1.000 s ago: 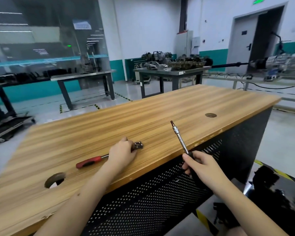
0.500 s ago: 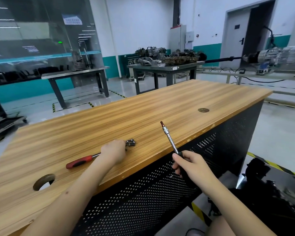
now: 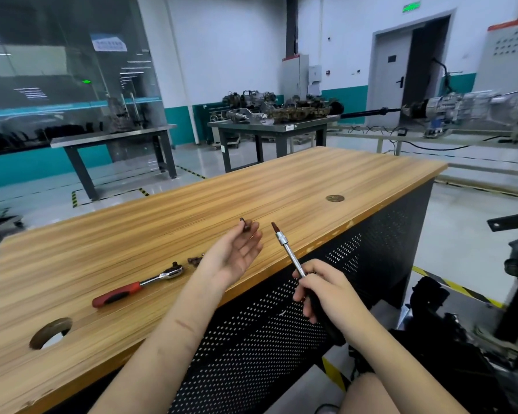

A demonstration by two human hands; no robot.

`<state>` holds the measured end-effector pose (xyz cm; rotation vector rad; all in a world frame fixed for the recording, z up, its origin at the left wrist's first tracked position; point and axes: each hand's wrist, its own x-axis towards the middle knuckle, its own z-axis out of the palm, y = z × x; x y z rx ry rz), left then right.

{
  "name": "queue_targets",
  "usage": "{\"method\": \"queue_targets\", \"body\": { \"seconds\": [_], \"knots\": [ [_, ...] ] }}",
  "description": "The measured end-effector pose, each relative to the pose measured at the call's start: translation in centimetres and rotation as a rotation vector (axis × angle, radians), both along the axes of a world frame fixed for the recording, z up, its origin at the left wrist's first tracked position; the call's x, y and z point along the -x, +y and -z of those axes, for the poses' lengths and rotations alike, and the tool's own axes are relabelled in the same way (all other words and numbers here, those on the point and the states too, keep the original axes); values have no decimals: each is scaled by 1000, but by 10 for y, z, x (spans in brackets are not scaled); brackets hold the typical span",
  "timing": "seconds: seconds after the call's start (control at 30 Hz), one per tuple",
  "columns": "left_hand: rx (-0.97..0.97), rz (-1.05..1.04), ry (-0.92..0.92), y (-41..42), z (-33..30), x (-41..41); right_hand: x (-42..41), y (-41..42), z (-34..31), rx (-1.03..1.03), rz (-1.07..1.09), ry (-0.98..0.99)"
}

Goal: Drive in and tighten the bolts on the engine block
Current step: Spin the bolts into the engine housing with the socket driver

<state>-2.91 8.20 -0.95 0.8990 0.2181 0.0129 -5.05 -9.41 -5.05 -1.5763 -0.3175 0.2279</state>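
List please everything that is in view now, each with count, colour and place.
wooden workbench top: one, light brown, foreground
red-handled ratchet wrench: one, red and silver, lying on the bench
loose dark bolts: a few, rusty, beside the ratchet head
small dark bolt: one, at the left fingertips
silver driver with black handle: one, tip up
grey metal tables: two, behind
left hand: pinches the bolt
right hand: grips the driver

A glass partition (image 3: 57,79) is seen upper left. White, teal-banded walls (image 3: 237,49) are met by a glossy floor (image 3: 473,234); a grey door (image 3: 391,76) is seen upper right
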Motion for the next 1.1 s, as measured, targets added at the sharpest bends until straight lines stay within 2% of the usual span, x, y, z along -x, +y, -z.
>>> {"method": "queue_targets", "body": {
  "seconds": [0.17,0.4,0.5,0.7,0.9,1.0,1.1],
  "knots": [
    [70,39,-27,-26,0,0,2,-7,4,140,52,-148],
    [35,87,-47,-40,0,2,1,-13,3,284,102,-251],
    [10,69,-77,-41,1,3,2,-16,2,328,113,-277],
    [-116,-22,-191,-49,4,5,8,-20,-5,552,216,-415],
    [-85,-50,-228,-59,4,7,17,-20,-16,743,314,-495],
    [-21,-28,-224,-66,7,8,20,-21,-17,779,327,-505],
    [19,-6,-216,-70,4,10,18,-22,-16,714,304,-475]
  ]
}}
